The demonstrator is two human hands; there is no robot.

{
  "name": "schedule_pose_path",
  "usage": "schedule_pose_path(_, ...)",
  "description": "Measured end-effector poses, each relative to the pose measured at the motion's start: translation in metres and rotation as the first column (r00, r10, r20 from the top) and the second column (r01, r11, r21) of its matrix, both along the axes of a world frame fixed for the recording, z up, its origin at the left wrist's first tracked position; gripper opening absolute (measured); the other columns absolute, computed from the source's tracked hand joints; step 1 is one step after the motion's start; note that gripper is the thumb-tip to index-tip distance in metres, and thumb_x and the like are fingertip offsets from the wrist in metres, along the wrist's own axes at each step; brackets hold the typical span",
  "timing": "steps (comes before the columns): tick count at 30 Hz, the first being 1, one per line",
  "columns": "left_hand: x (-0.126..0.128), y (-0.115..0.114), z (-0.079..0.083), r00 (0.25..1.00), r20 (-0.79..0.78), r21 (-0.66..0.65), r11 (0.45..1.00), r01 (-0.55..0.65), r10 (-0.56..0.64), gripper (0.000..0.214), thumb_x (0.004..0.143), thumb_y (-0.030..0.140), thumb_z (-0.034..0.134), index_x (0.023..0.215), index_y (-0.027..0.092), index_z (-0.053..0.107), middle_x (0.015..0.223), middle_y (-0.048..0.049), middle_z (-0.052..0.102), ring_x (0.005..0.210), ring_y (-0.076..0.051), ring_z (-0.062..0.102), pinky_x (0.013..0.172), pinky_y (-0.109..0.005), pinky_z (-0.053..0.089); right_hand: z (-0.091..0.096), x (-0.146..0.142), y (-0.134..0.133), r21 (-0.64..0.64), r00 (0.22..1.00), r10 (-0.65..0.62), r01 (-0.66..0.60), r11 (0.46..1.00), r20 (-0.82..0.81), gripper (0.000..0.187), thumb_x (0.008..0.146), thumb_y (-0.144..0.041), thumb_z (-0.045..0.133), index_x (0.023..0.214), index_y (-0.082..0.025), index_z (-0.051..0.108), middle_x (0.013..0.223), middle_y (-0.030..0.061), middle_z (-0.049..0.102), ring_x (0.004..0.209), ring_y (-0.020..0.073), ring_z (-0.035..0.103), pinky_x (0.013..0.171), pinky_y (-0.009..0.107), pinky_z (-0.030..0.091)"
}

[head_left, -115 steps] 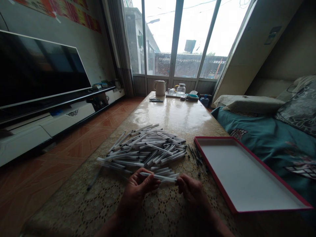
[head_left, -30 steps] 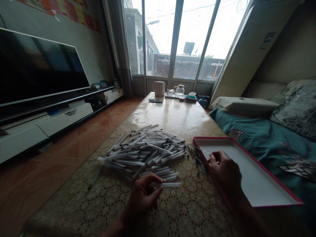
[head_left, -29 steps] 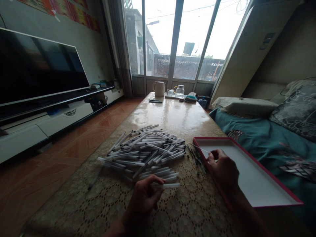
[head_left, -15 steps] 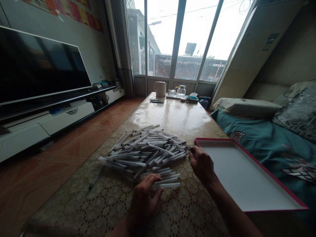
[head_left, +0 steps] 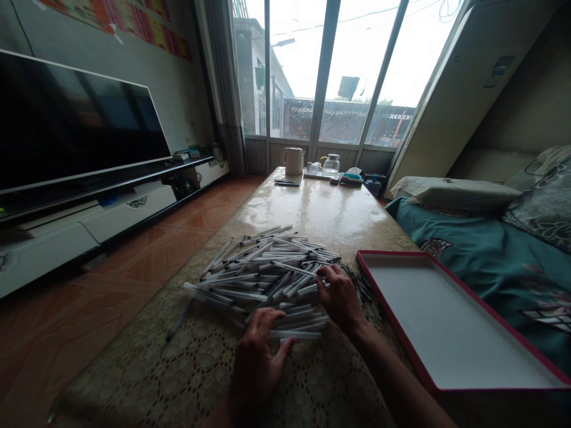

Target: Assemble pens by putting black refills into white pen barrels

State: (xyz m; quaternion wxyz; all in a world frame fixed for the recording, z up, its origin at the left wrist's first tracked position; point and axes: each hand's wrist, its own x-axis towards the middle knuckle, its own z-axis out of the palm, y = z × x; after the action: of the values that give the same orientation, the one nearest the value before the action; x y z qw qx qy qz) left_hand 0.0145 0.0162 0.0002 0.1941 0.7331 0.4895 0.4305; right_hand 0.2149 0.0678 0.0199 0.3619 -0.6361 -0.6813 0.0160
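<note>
Sorting pen barrels (head_left: 263,267) on surface (head_left: 312,208): left hand (head_left: 261,351) pinching one barrel (head_left: 298,334); right hand (head_left: 341,294) resting on pile, grip indeterminate. Next move likely needs selecting one piece.

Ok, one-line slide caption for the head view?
Left hand and right hand rest on a pile of white pen barrels on the lace-covered table, beside a red-rimmed tray.

Glossy table (head_left: 312,208) — lace cloth (head_left: 178,368)
</note>
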Motion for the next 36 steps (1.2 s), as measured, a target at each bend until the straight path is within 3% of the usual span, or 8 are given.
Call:
schedule_pose_path(4, 0.001, 0.000, 0.003, 0.997, 0.066, -0.026, 0.999, -0.038, 0.039, 0.031, 0.069, 0.016, 0.067, 0.098, 0.024, 0.062, 0.101, -0.0063, 0.061, 0.090, -0.025, 0.063, 0.075, -0.037, 0.053, 0.011, 0.016, -0.021, 0.048, 0.985, -0.037, 0.046, 0.998, -0.167, 0.017, 0.088, -0.028, 0.049, 0.094, -0.015, 0.058, 0.083, 0.0061, 0.064, 0.068, 0.0160, 0.060, 0.061, 0.025, 0.047)
schedule_pose_path(8, 0.001, -0.001, 0.004, 0.984, 0.167, -0.079, 0.996, -0.051, 0.064, 0.033, 0.069, 0.021, 0.068, 0.102, 0.025, 0.063, 0.105, -0.0059, 0.061, 0.069, -0.020, 0.063, 0.060, -0.031, 0.053, 0.032, 0.028, -0.053, 0.147, 0.875, -0.050, 0.137, 0.980, -0.482, 0.022, 0.087, -0.038, 0.051, 0.097, -0.018, 0.056, 0.089, 0.0057, 0.066, 0.066, 0.0147, 0.060, 0.058, 0.024, 0.048)
schedule_pose_path(13, 0.001, -0.001, 0.003, 0.979, 0.190, -0.148, 0.988, -0.039, 0.067, 0.029, 0.074, 0.025, 0.065, 0.102, 0.024, 0.061, 0.104, -0.0049, 0.060, 0.043, -0.009, 0.046, 0.047, -0.026, 0.047, 0.035, 0.030, -0.078, 0.156, 0.944, -0.164, 0.214, 0.964, -0.285, 0.020, 0.086, -0.038, 0.053, 0.093, -0.019, 0.056, 0.068, 0.0006, 0.060, 0.054, 0.0133, 0.055, 0.050, 0.022, 0.044)
schedule_pose_path(17, 0.002, 0.000, 0.003, 0.990, 0.136, -0.124, 0.992, -0.017, 0.034, 0.022, 0.075, 0.024, 0.063, 0.097, 0.022, 0.061, 0.097, -0.0039, 0.061, 0.044, -0.009, 0.046, 0.049, -0.026, 0.046, 0.015, 0.030, -0.074, 0.172, 0.985, -0.094, 0.119, 0.978, -0.147, 0.015, 0.088, -0.034, 0.051, 0.091, -0.019, 0.054, 0.069, 0.0001, 0.058, 0.049, 0.0117, 0.051, 0.050, 0.023, 0.042)
schedule_pose_path(23, 0.002, 0.001, 0.002, 0.989, 0.151, -0.082, 0.997, 0.013, 0.000, 0.011, 0.078, 0.025, 0.061, 0.088, 0.021, 0.062, 0.086, -0.0025, 0.061, 0.052, -0.013, 0.055, 0.055, -0.027, 0.048, 0.001, 0.019, -0.067, 0.120, 0.992, 0.079, -0.068, 0.990, -0.093, 0.018, 0.093, -0.029, 0.042, 0.086, -0.021, 0.056, 0.082, 0.0056, 0.063, 0.079, 0.0204, 0.058, 0.069, 0.029, 0.044)
schedule_pose_path(29, 0.006, -0.004, 0.002, 0.908, 0.413, -0.167, 0.975, 0.146, -0.065, 0.026, 0.082, 0.030, 0.059, 0.107, 0.023, 0.060, 0.089, -0.0034, 0.064, 0.057, -0.014, 0.062, 0.053, -0.025, 0.050, 0.017, -0.002, -0.085, -0.225, 0.949, 0.303, -0.316, 0.922, -0.094, 0.021, 0.094, -0.025, 0.035, 0.088, -0.021, 0.055, 0.078, 0.0025, 0.062, 0.064, 0.0146, 0.056, 0.060, 0.023, 0.040)
schedule_pose_path(32, 0.004, -0.001, 0.004, 0.934, 0.295, -0.077, 0.970, 0.231, -0.200, 0.031, 0.085, 0.028, 0.054, 0.117, 0.025, 0.057, 0.103, -0.0081, 0.063, 0.079, -0.020, 0.065, 0.067, -0.030, 0.053, 0.019, -0.004, -0.091, -0.344, 0.922, 0.374, -0.383, 0.857, -0.096, 0.019, 0.093, -0.024, 0.038, 0.085, -0.022, 0.055, 0.071, 0.0002, 0.061, 0.059, 0.0133, 0.054, 0.057, 0.022, 0.037)
schedule_pose_path(36, 0.000, 0.001, 0.007, 0.930, -0.110, 0.039, 0.934, 0.356, -0.351, 0.022, 0.086, 0.029, 0.053, 0.106, 0.023, 0.062, 0.097, -0.0081, 0.064, 0.092, -0.023, 0.060, 0.080, -0.035, 0.049, 0.016, -0.001, -0.094, -0.385, 0.902, 0.426, -0.421, 0.822, -0.077, 0.019, 0.089, -0.026, 0.045, 0.072, -0.021, 0.053, 0.065, -0.0023, 0.058, 0.056, 0.0117, 0.048, 0.054, 0.021, 0.033)
